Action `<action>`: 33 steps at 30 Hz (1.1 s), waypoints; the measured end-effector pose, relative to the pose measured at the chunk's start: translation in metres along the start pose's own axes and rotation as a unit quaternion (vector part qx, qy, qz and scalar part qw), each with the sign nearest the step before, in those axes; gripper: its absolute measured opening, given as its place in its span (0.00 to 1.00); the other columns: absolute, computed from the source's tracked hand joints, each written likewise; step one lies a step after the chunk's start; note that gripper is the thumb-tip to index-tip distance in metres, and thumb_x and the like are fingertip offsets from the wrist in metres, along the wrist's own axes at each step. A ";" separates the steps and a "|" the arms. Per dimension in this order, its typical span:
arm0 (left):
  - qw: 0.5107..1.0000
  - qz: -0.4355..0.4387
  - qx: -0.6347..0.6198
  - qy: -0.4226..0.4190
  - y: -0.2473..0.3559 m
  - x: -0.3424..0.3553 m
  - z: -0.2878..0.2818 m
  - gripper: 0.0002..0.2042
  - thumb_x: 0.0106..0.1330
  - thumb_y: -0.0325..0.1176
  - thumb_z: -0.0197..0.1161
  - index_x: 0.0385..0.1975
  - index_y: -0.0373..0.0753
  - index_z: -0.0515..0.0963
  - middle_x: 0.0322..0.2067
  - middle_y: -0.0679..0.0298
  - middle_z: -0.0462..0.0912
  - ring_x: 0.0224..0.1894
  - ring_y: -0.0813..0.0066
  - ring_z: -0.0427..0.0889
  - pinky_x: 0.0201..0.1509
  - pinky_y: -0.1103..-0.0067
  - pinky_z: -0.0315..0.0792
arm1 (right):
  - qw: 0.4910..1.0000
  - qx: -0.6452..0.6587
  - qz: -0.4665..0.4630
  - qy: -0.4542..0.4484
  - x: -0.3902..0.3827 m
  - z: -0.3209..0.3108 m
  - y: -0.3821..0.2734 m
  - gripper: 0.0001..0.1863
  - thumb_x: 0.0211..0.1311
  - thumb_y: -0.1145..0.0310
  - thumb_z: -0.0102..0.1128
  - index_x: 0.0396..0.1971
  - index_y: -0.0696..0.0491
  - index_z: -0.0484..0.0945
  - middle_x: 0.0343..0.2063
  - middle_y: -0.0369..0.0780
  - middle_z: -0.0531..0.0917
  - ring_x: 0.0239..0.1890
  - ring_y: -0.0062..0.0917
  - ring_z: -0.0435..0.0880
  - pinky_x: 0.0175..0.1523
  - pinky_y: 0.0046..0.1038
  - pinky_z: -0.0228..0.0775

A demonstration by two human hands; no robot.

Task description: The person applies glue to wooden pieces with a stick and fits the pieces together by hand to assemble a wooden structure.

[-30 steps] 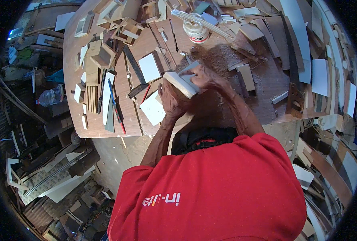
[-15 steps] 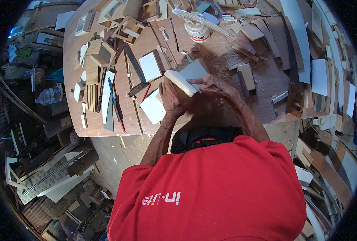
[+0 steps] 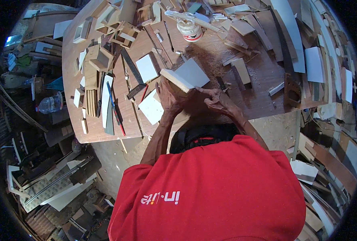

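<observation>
Got a white tub [image 3: 189, 33] with pale strips [image 3: 204, 25] slung across the mouth, can't make out the contents. Brown table [image 3: 263, 102] dusted with sawdust [image 3: 210, 55], grey floor [image 3: 116, 160] below. Holding a pale wood block [image 3: 176, 79] in a curled left hand [image 3: 169, 98], near the table's front edge; pointing a half-curled right hand [image 3: 218, 99] at its corner, can't tell if touching or gripping anything. Grey-white panel [image 3: 194, 72] right behind, partly blocked by it.

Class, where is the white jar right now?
In the head view, the white jar stands on the table just right of upper centre, beyond the sawdust.
</observation>
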State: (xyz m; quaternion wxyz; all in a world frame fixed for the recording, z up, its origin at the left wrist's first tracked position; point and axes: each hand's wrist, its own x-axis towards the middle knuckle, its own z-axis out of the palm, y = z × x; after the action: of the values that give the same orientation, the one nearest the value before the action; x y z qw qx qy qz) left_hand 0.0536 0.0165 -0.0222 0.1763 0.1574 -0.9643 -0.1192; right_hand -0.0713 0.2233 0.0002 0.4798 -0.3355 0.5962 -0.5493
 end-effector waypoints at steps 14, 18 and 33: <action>0.988 -0.099 -0.046 -0.111 -0.002 -0.003 -0.051 0.54 0.54 0.54 0.68 0.69 0.28 0.41 0.65 0.41 0.56 0.67 0.43 0.57 0.66 0.49 0.54 | 0.962 -0.188 0.019 0.199 -0.013 0.074 -0.002 0.35 0.58 0.74 0.55 0.68 0.51 0.61 0.33 0.45 0.83 0.31 0.26 0.80 0.40 0.31 0.74; 0.975 -0.141 -0.068 -0.155 0.011 0.011 -0.063 0.51 0.57 0.52 0.66 0.69 0.27 0.42 0.62 0.42 0.63 0.65 0.44 0.62 0.64 0.50 0.58 | 0.967 -0.094 0.005 0.237 -0.012 0.089 0.011 0.37 0.59 0.72 0.56 0.69 0.51 0.57 0.51 0.49 0.79 0.48 0.33 0.80 0.55 0.34 0.71; 0.893 -0.241 -0.352 -0.145 0.008 -0.009 -0.083 0.39 0.58 0.31 0.66 0.63 0.22 0.50 0.40 0.44 0.81 0.37 0.54 0.84 0.39 0.70 0.78 | 0.905 -0.017 0.058 0.421 -0.004 0.078 0.099 0.22 0.66 0.63 0.56 0.58 0.51 0.75 0.39 0.38 0.84 0.34 0.20 0.81 0.31 0.24 0.74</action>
State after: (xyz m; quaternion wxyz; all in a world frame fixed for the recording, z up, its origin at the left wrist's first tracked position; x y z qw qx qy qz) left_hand 0.0906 0.0121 0.0529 0.0448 0.2933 -0.8067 -0.5110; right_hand 0.0159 0.2177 -0.0907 0.2095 -0.0463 0.7706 -0.6001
